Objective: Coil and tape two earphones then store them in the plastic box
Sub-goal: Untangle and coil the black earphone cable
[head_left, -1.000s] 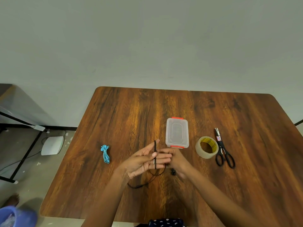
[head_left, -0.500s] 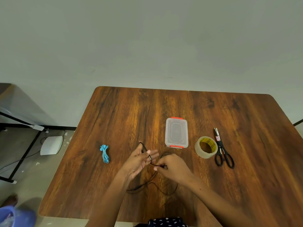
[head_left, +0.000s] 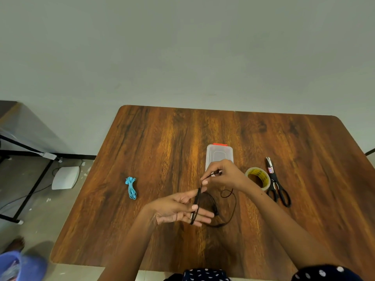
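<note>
1. The blue earphone (head_left: 131,188) lies coiled on the table (head_left: 162,138).
2. Your flat, open left hand (head_left: 178,207) wears black earphone (head_left: 195,203) loops.
3. Your right hand (head_left: 223,174) pinches the cord by the plastic box (head_left: 219,154); wind again.

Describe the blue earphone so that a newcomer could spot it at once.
Start at the wooden table. Left of the hands and the plastic box, the blue earphone lies alone as a small coiled bundle. Its blue sets it apart from the black earphone.

Bare forearms; dark navy garment (head_left: 205,275) with white dots.
</note>
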{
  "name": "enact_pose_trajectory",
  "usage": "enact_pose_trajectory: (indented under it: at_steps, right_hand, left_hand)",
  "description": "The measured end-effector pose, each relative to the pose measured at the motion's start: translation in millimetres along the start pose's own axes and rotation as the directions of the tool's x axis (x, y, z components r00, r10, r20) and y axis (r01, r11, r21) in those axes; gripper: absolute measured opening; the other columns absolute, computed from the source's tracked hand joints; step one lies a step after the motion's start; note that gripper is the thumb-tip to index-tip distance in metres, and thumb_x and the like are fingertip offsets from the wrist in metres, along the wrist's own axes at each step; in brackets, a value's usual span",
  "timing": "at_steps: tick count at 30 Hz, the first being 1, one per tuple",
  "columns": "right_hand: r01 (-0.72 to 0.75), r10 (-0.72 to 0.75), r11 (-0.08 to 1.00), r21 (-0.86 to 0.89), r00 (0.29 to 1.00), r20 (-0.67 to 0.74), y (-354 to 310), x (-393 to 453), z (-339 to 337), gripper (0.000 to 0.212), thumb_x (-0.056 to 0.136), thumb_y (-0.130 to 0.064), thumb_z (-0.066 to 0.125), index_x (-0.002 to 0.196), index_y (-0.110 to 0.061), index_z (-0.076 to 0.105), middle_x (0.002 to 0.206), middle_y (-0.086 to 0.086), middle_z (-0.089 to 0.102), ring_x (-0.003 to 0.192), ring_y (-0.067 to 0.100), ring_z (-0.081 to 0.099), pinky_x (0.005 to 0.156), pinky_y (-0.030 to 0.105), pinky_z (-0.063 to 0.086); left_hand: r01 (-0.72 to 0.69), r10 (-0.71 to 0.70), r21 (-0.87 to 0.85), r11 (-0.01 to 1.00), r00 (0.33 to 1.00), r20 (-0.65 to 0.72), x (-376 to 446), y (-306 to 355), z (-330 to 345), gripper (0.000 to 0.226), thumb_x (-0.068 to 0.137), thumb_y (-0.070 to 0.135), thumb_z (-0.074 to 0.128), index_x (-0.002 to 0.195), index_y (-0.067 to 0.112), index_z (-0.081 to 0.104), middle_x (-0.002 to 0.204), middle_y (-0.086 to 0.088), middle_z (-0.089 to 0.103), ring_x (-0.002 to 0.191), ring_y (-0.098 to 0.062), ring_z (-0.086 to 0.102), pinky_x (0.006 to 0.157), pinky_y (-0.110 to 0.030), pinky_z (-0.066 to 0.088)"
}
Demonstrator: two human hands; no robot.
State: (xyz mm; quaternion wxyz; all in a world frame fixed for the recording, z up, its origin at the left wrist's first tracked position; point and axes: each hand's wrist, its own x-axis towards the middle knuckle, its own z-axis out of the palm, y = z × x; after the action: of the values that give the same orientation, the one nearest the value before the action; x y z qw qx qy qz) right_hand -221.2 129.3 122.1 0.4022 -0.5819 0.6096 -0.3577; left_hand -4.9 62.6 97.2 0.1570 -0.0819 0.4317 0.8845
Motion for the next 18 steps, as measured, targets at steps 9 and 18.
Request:
enact_pose_trajectory:
  at_steps: [9,18]
  right_hand:
    - [-0.127,0.156,0.958,0.256,0.983,-0.095,23.2,-11.0,32.4,0.018,0.087,0.006,0.058,0.094,-0.002,0.073,0.092,0.01,0.073,0.088,0.013,0.068,0.08,0.023,0.052]
    - [-0.225,0.258,0.958,0.181,0.947,-0.19,18.8,-23.9,82.4,0.016,0.083,-0.004,0.066,0.077,-0.017,0.075,0.078,0.002,0.073,0.078,0.019,0.067,0.077,0.033,0.05]
  left_hand:
    - [-0.152,0.151,-0.172,0.973,0.988,-0.016,-0.7,4.6,5.5,0.066,0.092,0.014,0.057,0.145,0.029,0.021,0.133,-0.026,0.052,0.123,-0.029,0.055,0.092,-0.031,0.052]
    - [-0.462,0.253,-0.346,0.817,0.825,-0.505,16.1,4.4,-3.2,0.097,0.073,0.003,0.075,0.148,0.02,0.016,0.121,-0.034,0.058,0.109,-0.033,0.064,0.078,-0.036,0.058]
